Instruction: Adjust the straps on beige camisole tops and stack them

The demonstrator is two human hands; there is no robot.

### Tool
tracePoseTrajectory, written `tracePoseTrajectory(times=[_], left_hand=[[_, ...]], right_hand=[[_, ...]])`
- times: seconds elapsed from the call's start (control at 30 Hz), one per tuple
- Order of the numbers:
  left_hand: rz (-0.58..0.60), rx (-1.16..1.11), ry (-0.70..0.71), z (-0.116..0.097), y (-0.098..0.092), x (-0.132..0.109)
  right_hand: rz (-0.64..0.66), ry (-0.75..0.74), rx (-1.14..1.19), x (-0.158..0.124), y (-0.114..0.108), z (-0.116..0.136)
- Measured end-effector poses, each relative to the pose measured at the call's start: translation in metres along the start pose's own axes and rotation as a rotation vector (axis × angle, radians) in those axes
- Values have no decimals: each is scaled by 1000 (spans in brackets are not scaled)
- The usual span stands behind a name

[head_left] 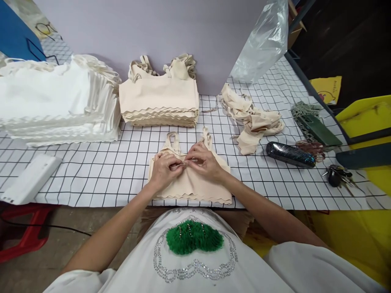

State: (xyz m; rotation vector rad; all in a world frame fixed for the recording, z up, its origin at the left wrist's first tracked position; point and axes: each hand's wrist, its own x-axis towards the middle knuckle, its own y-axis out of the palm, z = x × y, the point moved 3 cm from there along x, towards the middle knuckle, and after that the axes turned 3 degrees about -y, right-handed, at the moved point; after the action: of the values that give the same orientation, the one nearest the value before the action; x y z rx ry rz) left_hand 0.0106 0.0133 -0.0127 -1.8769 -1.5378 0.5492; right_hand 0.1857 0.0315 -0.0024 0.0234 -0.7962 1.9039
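Note:
A beige bra top (195, 185) lies flat at the table's front edge, its straps pointing away from me. My left hand (166, 169) pinches the fabric at the middle of its neckline. Close beside it, my right hand (203, 160) pinches the same neckline, and the fingertips of both hands nearly meet. Whatever small detail sits between the fingertips is hidden. Beyond my hands stands a neat stack of beige bra tops (159, 95) with wavy hems.
A tall stack of white tops (55, 101) and a white box-shaped device (32, 179) are on the left. On the right lie crumpled beige garments (253, 118), a black glittery case (290, 154), a green phone (319, 128) and keys (337, 176). A clear plastic bag (262, 44) hangs behind.

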Motion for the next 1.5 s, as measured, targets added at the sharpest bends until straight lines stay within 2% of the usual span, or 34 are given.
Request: tracePoseTrajectory(times=[0.47, 0.57, 0.73, 0.83, 0.9, 1.03, 1.17, 1.2, 1.27, 1.33, 1.4, 1.5], left_hand=[[-7, -15, 14, 1, 0, -1], [-14, -22, 19, 1, 0, -2], [-14, -71, 11, 1, -1, -2], [46, -136, -1, 0, -3, -1], [95, -173, -11, 0, -7, 0], [116, -123, -22, 1, -17, -1], [145, -45, -33, 5, -26, -6], [132, -18, -32, 6, -30, -7], [32, 64, -30, 9, -39, -8], [-113, 133, -21, 11, -51, -8], [-198, 134, 10, 10, -58, -5], [-170, 53, 84, 3, -59, 7]], right_hand=[[65, -71, -106, 0, 0, 1], [160, -136, -186, 3, -2, 5], [397, -227, -361, 9, -6, 14], [491, -204, -377, 21, -15, 13], [507, -161, -358, 36, -24, 10], [435, -155, -345, 76, -33, 11], [416, -198, -319, 108, -20, 15], [414, -197, -309, 113, -16, 14], [391, -205, -278, 116, -16, 11], [309, -207, -236, 113, -27, 6], [147, -166, -216, 105, -49, -2], [-98, -35, -244, 83, -85, -18]])
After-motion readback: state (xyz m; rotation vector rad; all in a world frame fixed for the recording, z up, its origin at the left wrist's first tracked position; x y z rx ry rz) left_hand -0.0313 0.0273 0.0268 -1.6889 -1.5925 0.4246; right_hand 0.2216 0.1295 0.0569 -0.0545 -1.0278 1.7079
